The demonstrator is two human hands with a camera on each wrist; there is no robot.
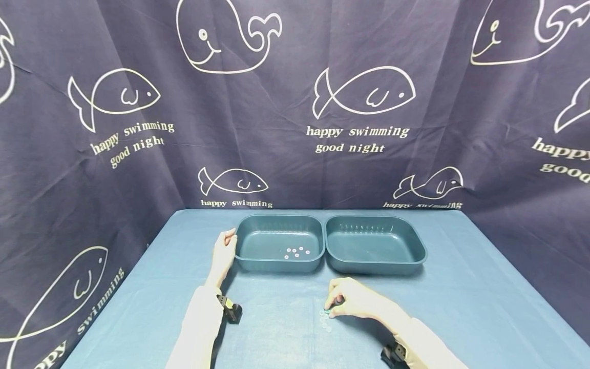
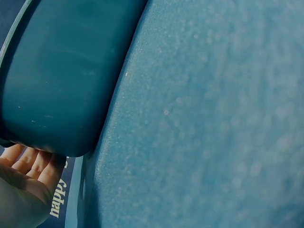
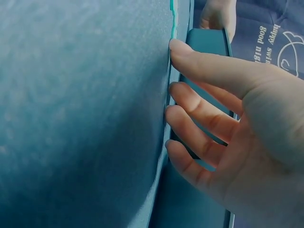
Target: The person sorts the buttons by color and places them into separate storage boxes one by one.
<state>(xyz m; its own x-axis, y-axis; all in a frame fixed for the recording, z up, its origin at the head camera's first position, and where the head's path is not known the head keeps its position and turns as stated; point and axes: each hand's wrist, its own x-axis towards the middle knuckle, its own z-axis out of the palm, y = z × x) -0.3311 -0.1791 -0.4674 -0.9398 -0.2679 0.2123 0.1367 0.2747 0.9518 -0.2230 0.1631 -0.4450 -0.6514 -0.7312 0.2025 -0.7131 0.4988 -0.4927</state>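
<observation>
My left hand [image 1: 224, 251] grips the left end of the left teal tray [image 1: 276, 265]. In the left wrist view its fingers [image 2: 47, 172] lie against the tray's end wall. Several small whitish discs [image 1: 297, 255] lie on that tray's floor, toward the right. My right hand [image 1: 352, 299] is low over the cloth in front of the trays, its thumb and index fingertips around a small teal disc [image 1: 327, 311]. Several pale, see-through discs [image 1: 322, 320] lie beside those fingertips. In the right wrist view the other fingers [image 3: 197, 107] are spread and gently bent; the thumb hides the index fingertip.
A second teal tray [image 1: 375, 267] stands right up beside the first, with no discs visible in it. Light blue cloth [image 1: 272, 318] covers the table. A dark curtain [image 1: 295, 102] with fish drawings hangs behind and along the sides.
</observation>
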